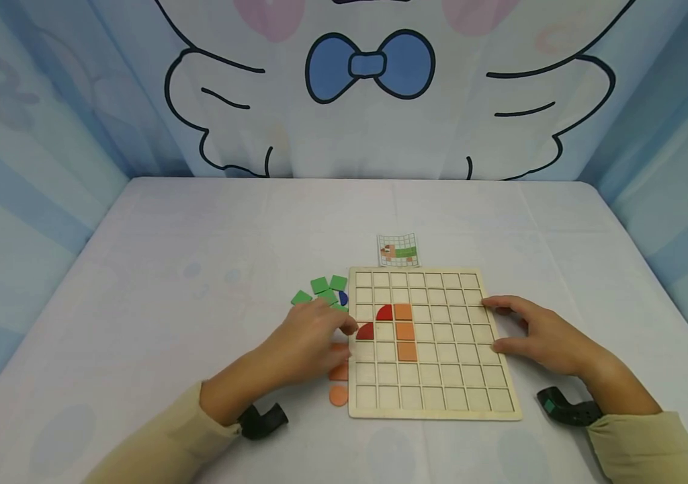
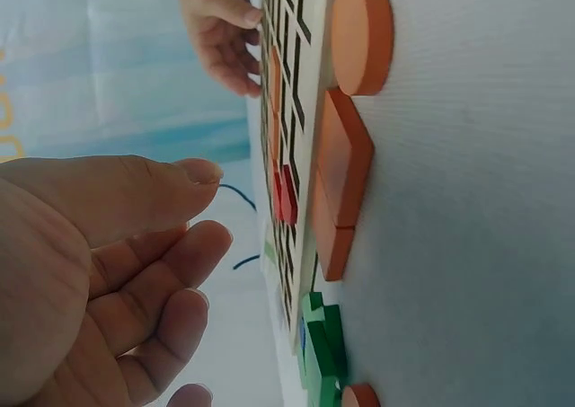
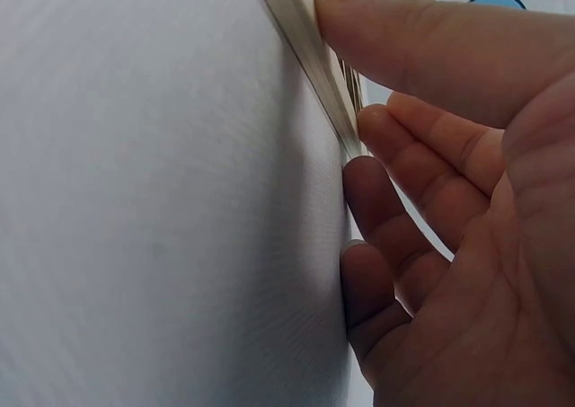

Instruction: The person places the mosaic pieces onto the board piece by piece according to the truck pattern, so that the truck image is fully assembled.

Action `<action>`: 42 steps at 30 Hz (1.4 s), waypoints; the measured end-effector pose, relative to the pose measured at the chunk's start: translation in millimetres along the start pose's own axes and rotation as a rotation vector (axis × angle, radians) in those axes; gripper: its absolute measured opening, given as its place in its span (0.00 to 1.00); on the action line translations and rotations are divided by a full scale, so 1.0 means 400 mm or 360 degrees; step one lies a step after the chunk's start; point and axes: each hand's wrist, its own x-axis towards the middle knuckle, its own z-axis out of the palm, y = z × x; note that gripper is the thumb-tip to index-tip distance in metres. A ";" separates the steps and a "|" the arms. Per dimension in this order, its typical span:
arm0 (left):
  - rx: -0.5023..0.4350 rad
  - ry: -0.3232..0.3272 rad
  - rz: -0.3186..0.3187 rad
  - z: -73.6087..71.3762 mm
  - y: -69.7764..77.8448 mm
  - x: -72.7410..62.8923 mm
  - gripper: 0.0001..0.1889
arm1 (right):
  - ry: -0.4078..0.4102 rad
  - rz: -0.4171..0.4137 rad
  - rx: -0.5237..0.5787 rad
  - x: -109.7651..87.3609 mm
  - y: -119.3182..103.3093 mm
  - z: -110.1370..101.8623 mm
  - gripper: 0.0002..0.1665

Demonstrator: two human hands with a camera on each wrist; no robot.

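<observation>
Grid board flat on bench, near the person. Seated in its cells: three orange squares in one column; two red pieces to their left, one beside the top square, the other a row lower and a column further left.

Hands apart, on opposite sides. Right hand: thumb and fingertips touch the board's right edge, not wrapped round it; presumably steadying. Left hand: above the left edge, fingers loosely bent, thumb clear of them; no piece seen in it.

Along the left edge: green tiles, a blue piece, orange pieces, an orange disc; probably kept there for easy reach. Printed card just beyond the far edge, likely for viewing over the board. Patterned curtain behind.
</observation>
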 end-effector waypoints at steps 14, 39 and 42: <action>-0.0043 -0.0081 -0.0099 0.006 -0.043 -0.045 0.14 | -0.0006 -0.0006 0.0001 0.002 -0.004 0.000 0.39; 0.0058 -0.0161 -0.0085 0.023 -0.056 -0.018 0.14 | 0.0000 -0.0007 -0.0002 0.000 -0.001 0.000 0.39; 0.0066 -0.0171 -0.0085 0.024 -0.055 -0.016 0.14 | -0.0002 0.0004 -0.0007 0.000 -0.002 0.000 0.39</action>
